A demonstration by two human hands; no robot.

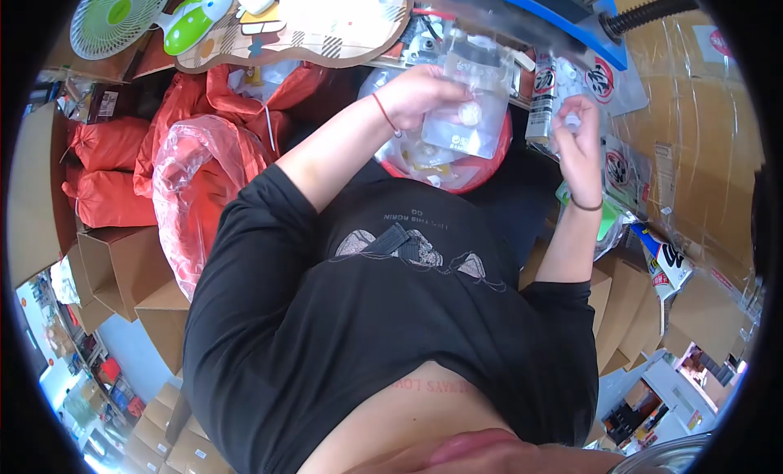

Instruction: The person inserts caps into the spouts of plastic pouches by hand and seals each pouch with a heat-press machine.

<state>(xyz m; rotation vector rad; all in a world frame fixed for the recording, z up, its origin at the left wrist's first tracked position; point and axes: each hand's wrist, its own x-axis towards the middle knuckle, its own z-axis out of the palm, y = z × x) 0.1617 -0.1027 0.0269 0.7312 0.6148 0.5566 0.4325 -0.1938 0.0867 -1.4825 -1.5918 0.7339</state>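
Observation:
My left hand (424, 99), with a red string on its wrist, is closed on a clear plastic pouch (461, 138) with white printing. A round white piece (471, 114) shows on the pouch beside my thumb. My right hand (579, 152) is raised to the right, apart from the pouch. Its fingers are curled in a pinch around a small whitish piece (572, 122), too small to name surely. Below the pouch stands a red-rimmed basin (507, 144) with clear plastic bags (424, 160) in it.
A blue machine frame (555, 13) with a black threaded rod (648, 16) crosses the top. A patterned board (326, 34) bears a green fan (122, 13). Red bags (122, 168) and cardboard boxes (122, 262) stand left. A spray can (542, 99) is near my right hand.

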